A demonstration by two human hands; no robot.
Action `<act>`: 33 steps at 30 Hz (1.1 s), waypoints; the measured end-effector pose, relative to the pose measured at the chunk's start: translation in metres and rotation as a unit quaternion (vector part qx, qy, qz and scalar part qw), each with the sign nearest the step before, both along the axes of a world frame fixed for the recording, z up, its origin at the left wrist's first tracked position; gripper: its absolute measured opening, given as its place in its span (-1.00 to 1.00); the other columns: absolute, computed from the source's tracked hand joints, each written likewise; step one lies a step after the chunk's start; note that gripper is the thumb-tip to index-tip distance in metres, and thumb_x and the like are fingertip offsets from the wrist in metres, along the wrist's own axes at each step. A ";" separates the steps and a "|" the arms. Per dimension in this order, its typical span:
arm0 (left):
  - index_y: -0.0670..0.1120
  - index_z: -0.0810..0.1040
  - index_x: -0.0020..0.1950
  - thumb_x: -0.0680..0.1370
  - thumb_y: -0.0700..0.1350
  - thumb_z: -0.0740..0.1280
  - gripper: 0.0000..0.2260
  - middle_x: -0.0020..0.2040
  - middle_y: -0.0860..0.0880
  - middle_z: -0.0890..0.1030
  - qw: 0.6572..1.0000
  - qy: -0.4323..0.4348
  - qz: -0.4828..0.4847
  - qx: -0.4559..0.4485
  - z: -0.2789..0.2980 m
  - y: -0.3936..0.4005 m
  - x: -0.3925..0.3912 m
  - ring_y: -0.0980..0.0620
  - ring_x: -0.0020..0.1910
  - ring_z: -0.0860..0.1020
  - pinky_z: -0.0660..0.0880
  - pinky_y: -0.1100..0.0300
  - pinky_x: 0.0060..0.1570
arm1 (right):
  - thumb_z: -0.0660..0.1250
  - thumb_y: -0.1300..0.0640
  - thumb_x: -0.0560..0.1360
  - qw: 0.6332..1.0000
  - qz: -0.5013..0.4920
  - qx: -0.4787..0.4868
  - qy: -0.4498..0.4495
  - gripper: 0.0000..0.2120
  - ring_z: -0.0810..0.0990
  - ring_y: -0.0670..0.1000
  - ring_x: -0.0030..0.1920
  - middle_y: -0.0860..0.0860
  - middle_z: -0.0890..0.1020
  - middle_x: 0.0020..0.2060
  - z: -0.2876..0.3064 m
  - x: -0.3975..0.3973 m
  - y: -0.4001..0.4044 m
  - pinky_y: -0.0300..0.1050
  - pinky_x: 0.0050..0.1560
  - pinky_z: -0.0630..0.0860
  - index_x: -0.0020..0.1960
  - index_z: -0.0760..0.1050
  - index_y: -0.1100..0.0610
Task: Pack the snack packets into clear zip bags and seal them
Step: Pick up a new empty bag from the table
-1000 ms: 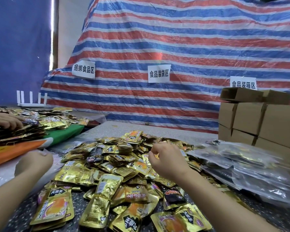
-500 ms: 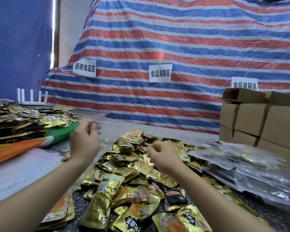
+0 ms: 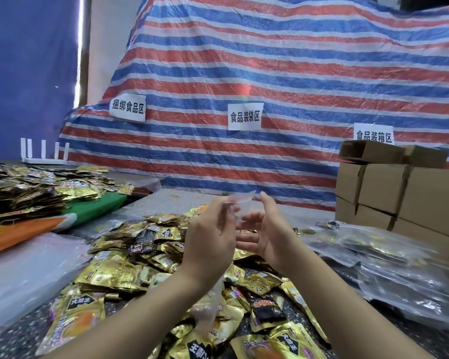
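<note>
I hold an empty clear zip bag [image 3: 240, 203] raised above the heap of gold snack packets [image 3: 145, 257], and the step in hand, as I judge it, is parting its mouth so packets can go in. My left hand [image 3: 208, 237] pinches the top edge of the bag at its left side, fingers curled round the film; my right hand [image 3: 267, 234] stands just beside it, fingertips at the top edge on the right and palm turned toward the left hand, though whether it pinches the film or only touches it I cannot tell, the plastic being nearly invisible there. The two hands are close together, not touching, with the bag hanging between and below them, its lower part trailing down past my left forearm toward the packets. To do this well, each hand should take one wall of the mouth only and draw them apart evenly, since gripping both layers would keep the zip closed. The mouth should face upward and sit directly over the heap, so the reach for packets is short. The loose packets lie under and in front of both hands; filled bags [image 3: 389, 257] lie to my right, near the cardboard boxes [image 3: 399, 193]
</note>
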State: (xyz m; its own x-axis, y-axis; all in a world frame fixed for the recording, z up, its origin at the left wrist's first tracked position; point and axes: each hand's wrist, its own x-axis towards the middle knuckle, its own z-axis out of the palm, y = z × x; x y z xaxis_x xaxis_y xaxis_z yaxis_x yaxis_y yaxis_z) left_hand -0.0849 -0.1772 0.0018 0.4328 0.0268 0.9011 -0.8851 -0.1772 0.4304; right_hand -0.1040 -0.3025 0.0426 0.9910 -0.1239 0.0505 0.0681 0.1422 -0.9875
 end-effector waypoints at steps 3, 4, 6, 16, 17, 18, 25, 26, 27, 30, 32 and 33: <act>-0.10 0.56 0.14 0.63 -0.19 0.25 -0.86 -0.10 0.07 0.66 0.996 -0.080 -0.001 0.048 -0.003 -0.011 0.000 0.16 -0.16 0.63 0.60 0.18 -0.18 | 0.10 -0.32 0.60 1.000 -0.007 -0.021 -0.017 -0.40 0.70 0.09 -0.34 0.08 0.66 -0.36 0.002 -0.002 -0.009 -0.09 -0.35 0.61 -0.18 0.50 0.20; -0.12 0.57 0.15 0.62 -0.24 0.26 -0.85 -0.08 0.06 0.66 0.992 -0.109 -0.003 0.068 -0.004 -0.013 0.001 0.17 -0.15 0.63 0.57 0.27 -0.15 | 0.13 -0.29 0.61 0.999 -0.016 -0.033 -0.023 -0.44 0.70 0.08 -0.34 0.05 0.66 -0.39 0.003 -0.002 -0.011 -0.10 -0.34 0.61 -0.18 0.50 0.20; -0.19 0.57 0.19 0.59 -0.33 0.28 -0.79 -0.03 -0.03 0.68 0.983 -0.146 -0.008 0.110 -0.007 -0.019 0.004 0.12 -0.10 0.64 0.56 0.31 -0.10 | 0.20 -0.14 0.63 0.996 -0.051 -0.061 -0.030 -0.59 0.71 0.05 -0.36 0.05 0.68 -0.37 0.006 0.000 -0.014 -0.12 -0.34 0.61 -0.07 0.51 0.22; -0.07 0.61 0.04 0.64 0.06 0.14 -0.69 -0.12 0.07 0.66 0.994 -0.018 -0.059 0.092 0.008 -0.033 0.017 0.19 -0.11 0.60 0.53 0.20 -0.10 | 0.26 0.16 0.55 0.965 -0.152 -0.171 -0.124 -0.76 0.59 0.04 -0.22 0.03 0.63 -0.35 0.007 0.022 -0.034 -0.07 -0.23 0.50 -0.13 0.61 0.30; -0.05 0.62 0.00 0.63 0.02 0.18 -0.74 -0.18 0.10 0.65 0.996 0.007 -0.058 0.070 0.014 -0.036 0.020 0.19 -0.16 0.60 0.53 0.23 -0.16 | 0.25 0.14 0.57 0.963 -0.151 -0.176 -0.137 -0.73 0.54 0.07 -0.22 0.10 0.59 -0.32 0.004 0.025 -0.034 -0.04 -0.21 0.48 -0.10 0.59 0.34; -0.03 0.61 -0.05 0.63 -0.01 0.21 -0.79 -0.23 0.12 0.63 0.996 0.032 -0.054 0.055 0.020 -0.038 0.024 0.19 -0.21 0.59 0.52 0.28 -0.21 | 0.25 0.12 0.59 0.962 -0.146 -0.178 -0.149 -0.69 0.50 0.10 -0.22 0.18 0.55 -0.29 0.002 0.028 -0.034 0.00 -0.19 0.46 -0.06 0.58 0.37; -0.03 0.57 -0.12 0.61 -0.02 0.29 -0.84 -0.25 0.05 0.62 0.985 0.141 -0.054 0.078 0.039 -0.048 0.053 0.13 -0.23 0.60 0.60 0.09 -0.16 | 0.28 0.20 0.63 0.969 -0.116 -0.141 -0.168 -0.77 0.53 -0.02 -0.36 0.16 0.61 -0.37 0.000 0.045 -0.036 -0.21 -0.38 0.49 -0.12 0.65 0.18; -0.03 0.56 -0.13 0.61 -0.01 0.29 -0.83 -0.24 0.04 0.62 0.984 0.151 -0.057 0.077 0.038 -0.048 0.056 0.10 -0.22 0.61 0.61 0.04 -0.15 | 0.28 0.21 0.63 0.970 -0.112 -0.137 -0.167 -0.79 0.56 0.01 -0.32 0.22 0.64 -0.31 0.000 0.046 -0.037 -0.16 -0.33 0.53 -0.09 0.66 0.19; -0.03 0.54 -0.15 0.61 0.01 0.29 -0.82 -0.25 0.03 0.61 0.983 0.157 -0.057 0.074 0.038 -0.049 0.058 0.08 -0.23 0.61 0.61 0.02 -0.16 | 0.27 0.22 0.63 0.971 -0.107 -0.135 -0.166 -0.81 0.57 0.01 -0.31 0.22 0.65 -0.29 0.001 0.047 -0.037 -0.15 -0.30 0.55 -0.06 0.65 0.20; -0.02 0.50 -0.20 0.61 0.03 0.28 -0.77 -0.32 0.03 0.58 0.983 0.162 -0.047 0.071 0.038 -0.049 0.066 0.14 -0.32 0.57 0.56 0.16 -0.28 | 0.27 0.22 0.63 0.976 -0.089 -0.119 -0.162 -0.81 0.53 -0.10 -0.44 0.02 0.59 -0.44 0.003 0.051 -0.042 -0.26 -0.41 0.49 -0.05 0.63 0.27; -0.02 0.49 -0.23 0.62 0.03 0.27 -0.75 -0.36 0.06 0.55 0.983 0.162 -0.041 0.074 0.040 -0.048 0.072 0.20 -0.38 0.51 0.45 0.31 -0.38 | 0.29 0.21 0.62 0.979 -0.067 -0.107 -0.158 -0.80 0.56 -0.09 -0.43 0.02 0.60 -0.42 0.006 0.052 -0.045 -0.27 -0.40 0.52 -0.04 0.63 0.30; -0.02 0.48 -0.24 0.62 0.03 0.27 -0.74 -0.38 0.07 0.53 0.982 0.164 -0.043 0.077 0.041 -0.047 0.074 0.22 -0.39 0.48 0.42 0.33 -0.39 | 0.30 0.21 0.62 0.981 -0.051 -0.100 -0.158 -0.81 0.59 -0.06 -0.40 0.06 0.63 -0.39 0.007 0.051 -0.046 -0.25 -0.38 0.54 -0.03 0.64 0.30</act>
